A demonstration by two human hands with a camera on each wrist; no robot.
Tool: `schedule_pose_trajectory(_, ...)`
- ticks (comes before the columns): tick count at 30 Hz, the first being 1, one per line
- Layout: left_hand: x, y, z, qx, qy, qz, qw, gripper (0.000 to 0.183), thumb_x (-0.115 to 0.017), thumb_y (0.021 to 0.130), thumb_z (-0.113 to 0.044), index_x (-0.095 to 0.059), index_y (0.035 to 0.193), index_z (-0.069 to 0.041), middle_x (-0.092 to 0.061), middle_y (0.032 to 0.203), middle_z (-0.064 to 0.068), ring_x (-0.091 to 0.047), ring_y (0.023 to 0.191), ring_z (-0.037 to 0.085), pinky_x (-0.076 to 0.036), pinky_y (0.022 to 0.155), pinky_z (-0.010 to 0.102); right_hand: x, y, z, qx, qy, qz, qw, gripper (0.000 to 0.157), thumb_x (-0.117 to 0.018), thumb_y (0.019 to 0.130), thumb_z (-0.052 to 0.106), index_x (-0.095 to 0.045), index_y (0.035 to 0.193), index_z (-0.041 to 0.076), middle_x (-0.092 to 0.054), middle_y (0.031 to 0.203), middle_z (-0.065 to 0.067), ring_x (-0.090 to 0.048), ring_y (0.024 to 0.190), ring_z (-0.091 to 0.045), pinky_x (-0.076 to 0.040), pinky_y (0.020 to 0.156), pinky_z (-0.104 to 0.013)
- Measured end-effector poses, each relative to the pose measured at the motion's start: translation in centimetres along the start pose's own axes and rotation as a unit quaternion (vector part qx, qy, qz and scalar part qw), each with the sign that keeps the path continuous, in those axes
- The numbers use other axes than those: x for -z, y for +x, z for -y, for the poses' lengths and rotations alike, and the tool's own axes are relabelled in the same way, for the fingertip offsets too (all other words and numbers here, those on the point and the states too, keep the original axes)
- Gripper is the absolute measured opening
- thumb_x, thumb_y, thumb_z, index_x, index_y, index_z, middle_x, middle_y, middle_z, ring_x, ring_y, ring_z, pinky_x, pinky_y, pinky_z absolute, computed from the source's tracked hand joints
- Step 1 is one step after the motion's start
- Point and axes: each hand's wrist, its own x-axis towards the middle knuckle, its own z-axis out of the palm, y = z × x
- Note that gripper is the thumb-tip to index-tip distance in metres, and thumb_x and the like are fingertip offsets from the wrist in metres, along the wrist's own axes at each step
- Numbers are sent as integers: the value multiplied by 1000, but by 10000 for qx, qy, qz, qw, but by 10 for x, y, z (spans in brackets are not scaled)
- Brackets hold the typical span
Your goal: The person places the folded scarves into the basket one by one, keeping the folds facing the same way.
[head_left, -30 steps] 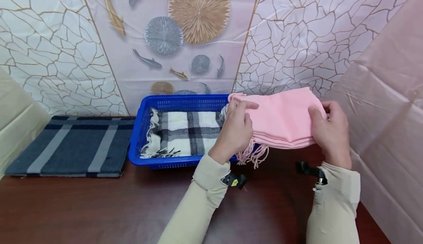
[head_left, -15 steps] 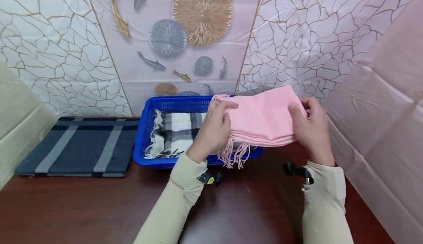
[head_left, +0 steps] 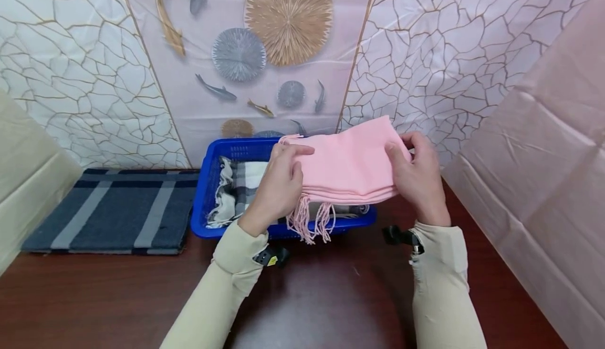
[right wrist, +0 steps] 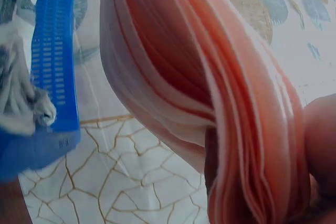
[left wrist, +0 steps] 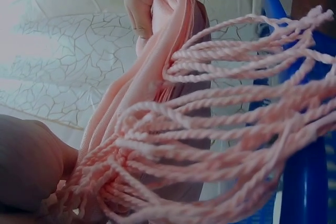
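A folded pink scarf [head_left: 352, 160] with twisted fringe [head_left: 312, 217] is held up over the right part of a blue plastic basket [head_left: 203, 202]. The left hand [head_left: 279, 183] grips its fringed left end, thumb and index finger on top. At the opposite end, the right hand [head_left: 418, 175] pinches the stacked layers, thumb above and the other fingers beneath. Loose layers of the scarf [right wrist: 252, 103] show edge-on in the right wrist view. In the basket lies a folded black-and-white checked scarf [head_left: 250, 175], partly covered by the pink one and the left arm.
A folded dark blue-grey cloth [head_left: 118, 209] with light stripes lies left of the basket. Everything stands on a dark reddish-brown table [head_left: 321, 296]. A patterned sheet [head_left: 288, 18] forms the backdrop, with a pale pink side wall [head_left: 534, 181] at the right.
Both hands have carried the pink scarf leftward, from the basket's right side to over it. More of the checked scarf is now covered. The basket and dark cloth stay put.
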Motion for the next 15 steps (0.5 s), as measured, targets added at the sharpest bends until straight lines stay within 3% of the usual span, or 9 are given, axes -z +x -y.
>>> schedule_pose_trajectory(9, 25, -3, 17, -120, 119, -192, 9997, 38, -41, 102, 0, -65, 131, -5, -50, 136, 18, -49, 112, 29, -41, 95, 39, -25, 3, 11, 303, 344, 175, 9988, 37, -55, 104, 34, -60, 123, 2, -62, 111, -20, -56, 93, -28, -43, 81, -36)
schedule_pose_trajectory(15, 43, -2, 28, 105, 263, -232, 9993, 39, -41, 102, 0, -66, 132, -6, -52, 130, 19, -48, 109, 30, -39, 91, 39, -46, 7, 15, 419, 576, 336, 9969, 30, -56, 104, 26, -59, 122, 2, -62, 111, -19, -56, 88, -26, -45, 78, -36)
